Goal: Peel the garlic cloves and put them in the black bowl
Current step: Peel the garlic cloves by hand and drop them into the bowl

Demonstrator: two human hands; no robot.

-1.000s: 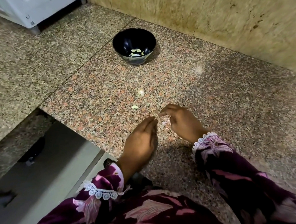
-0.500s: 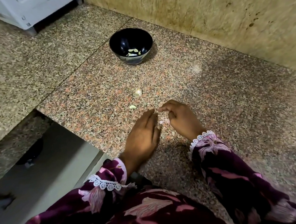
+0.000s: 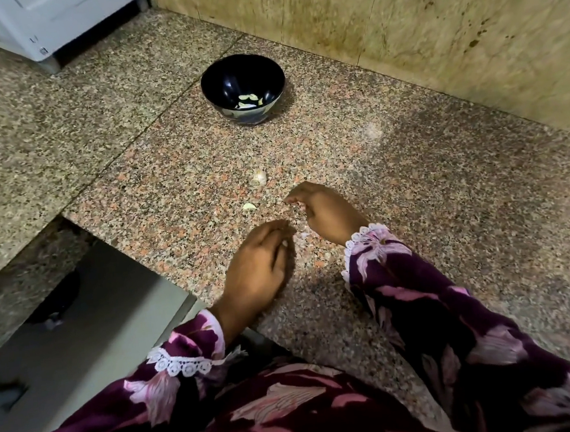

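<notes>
The black bowl (image 3: 207, 86) stands on the granite counter near the back wall, with several peeled garlic cloves (image 3: 248, 100) in its bottom. One unpeeled clove (image 3: 259, 177) lies on the counter between the bowl and my hands, and a small pale piece (image 3: 249, 206) lies nearer to me. My left hand (image 3: 258, 265) has its fingers curled round a small white garlic clove (image 3: 284, 244). My right hand (image 3: 325, 213) is a little ahead of it with its fingers bent and the tips drawn together. What those tips hold is hidden. Bits of skin (image 3: 303, 236) lie between the hands.
A white appliance (image 3: 47, 23) stands at the back left. A beige stone wall (image 3: 433, 36) closes the back right. The counter edge (image 3: 117, 247) drops off at my left, beside a lower grey surface (image 3: 82, 331).
My hands were fingertip to fingertip over the clove. They have come apart: the right hand has moved forward and the left has drawn back, its fingers curling in.
</notes>
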